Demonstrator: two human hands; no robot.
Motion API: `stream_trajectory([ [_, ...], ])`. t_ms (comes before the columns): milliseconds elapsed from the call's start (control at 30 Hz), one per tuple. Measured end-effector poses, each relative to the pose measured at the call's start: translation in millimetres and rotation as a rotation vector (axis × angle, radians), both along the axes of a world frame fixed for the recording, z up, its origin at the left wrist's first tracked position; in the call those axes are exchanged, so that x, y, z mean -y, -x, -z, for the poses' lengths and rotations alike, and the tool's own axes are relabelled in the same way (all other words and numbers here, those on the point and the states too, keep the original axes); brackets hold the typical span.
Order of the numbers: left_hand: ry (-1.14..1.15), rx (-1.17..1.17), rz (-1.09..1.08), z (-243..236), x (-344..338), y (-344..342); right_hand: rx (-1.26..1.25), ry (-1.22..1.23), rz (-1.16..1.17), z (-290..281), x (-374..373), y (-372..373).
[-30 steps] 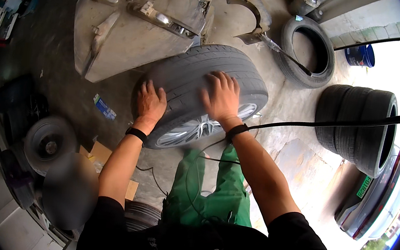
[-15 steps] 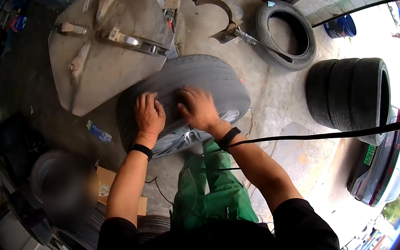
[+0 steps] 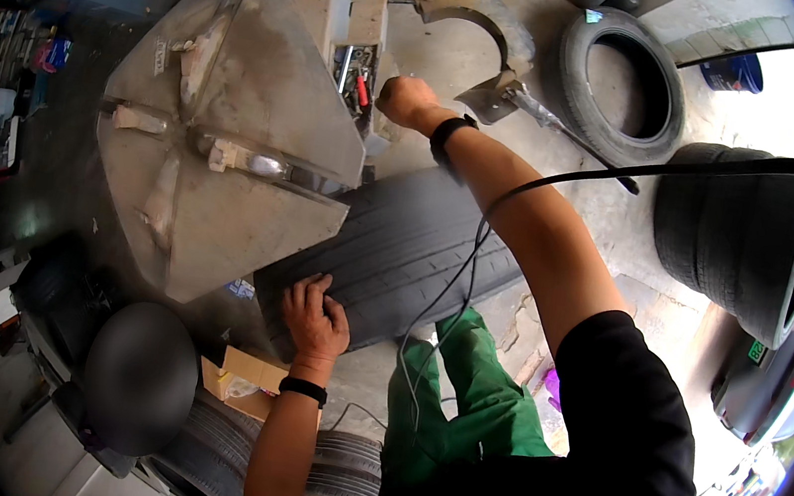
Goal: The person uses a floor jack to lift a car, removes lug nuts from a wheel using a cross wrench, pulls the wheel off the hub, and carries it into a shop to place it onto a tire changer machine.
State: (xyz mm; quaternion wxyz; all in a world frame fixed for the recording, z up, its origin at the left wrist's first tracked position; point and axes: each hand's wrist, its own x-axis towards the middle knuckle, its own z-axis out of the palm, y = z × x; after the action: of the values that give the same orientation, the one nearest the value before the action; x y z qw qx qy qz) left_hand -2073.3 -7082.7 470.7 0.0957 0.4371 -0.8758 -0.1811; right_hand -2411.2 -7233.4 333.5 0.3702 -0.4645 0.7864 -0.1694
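A wheel's black tire point(image 3: 387, 247) stands on the floor in front of me, tread up, its far left edge hidden beneath the metal turntable point(image 3: 259, 79) of a tire-changing machine. My left hand point(image 3: 316, 318) rests on the near left end of the tread, fingers spread. Beyond the tire, my right hand point(image 3: 408, 104) is closed beside the machine's narrow tool tray point(image 3: 343, 106). Whatever its fingers may hold is hidden. A red-handled tool point(image 3: 362, 91) lies in that tray, just left of the hand.
A black cable point(image 3: 617, 177) hangs across my right arm. A curved metal arm point(image 3: 514, 48) with a long lever and a loose tire point(image 3: 673, 94) lie beyond. Several tires point(image 3: 710, 229) stand at right; a cardboard box point(image 3: 251, 369) sits near left.
My right hand has left the tire and reached forward to the tool tray. The tire's spoked rim has gone out of sight. My left hand stays on the tire.
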Motion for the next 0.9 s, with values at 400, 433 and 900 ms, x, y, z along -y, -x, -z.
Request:
stream_trajectory([
  [400,-0.022,0.024,-0.004,12,6,-5,-0.141,-0.136,0.013,40,67,-36],
  [433,-0.017,0.018,0.002,11,8,-5,-0.114,-0.137,0.055,43,70,-35],
  [900,0.041,-0.008,0.088,6,1,-8,0.5,0.408,0.497,-62,-101,66],
])
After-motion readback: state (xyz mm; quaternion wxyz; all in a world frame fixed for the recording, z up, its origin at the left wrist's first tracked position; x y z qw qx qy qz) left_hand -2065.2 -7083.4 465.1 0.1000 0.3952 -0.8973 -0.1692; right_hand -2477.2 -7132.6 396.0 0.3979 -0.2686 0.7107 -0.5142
